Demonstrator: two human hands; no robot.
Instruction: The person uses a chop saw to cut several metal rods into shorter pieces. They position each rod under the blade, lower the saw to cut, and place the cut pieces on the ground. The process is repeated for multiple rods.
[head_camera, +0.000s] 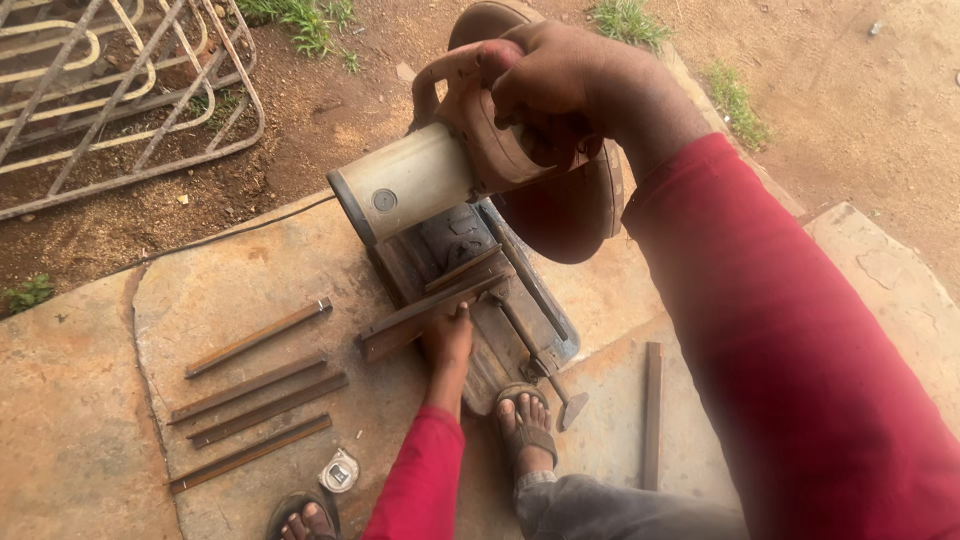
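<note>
Right hand (560, 85) clamped on chop saw (470, 190) handle, left hand (450, 335) fingers closed on steel bar (425, 320) on the saw base.

To the left of your left hand (448, 338) the stone slab (230, 290) is barred by four cut metal strips (255, 385) and a tape measure (339, 470), while to the right bare slab lies open up to one lone bar (653, 412), and near you your sandalled foot (525, 425) blocks the way.
</note>
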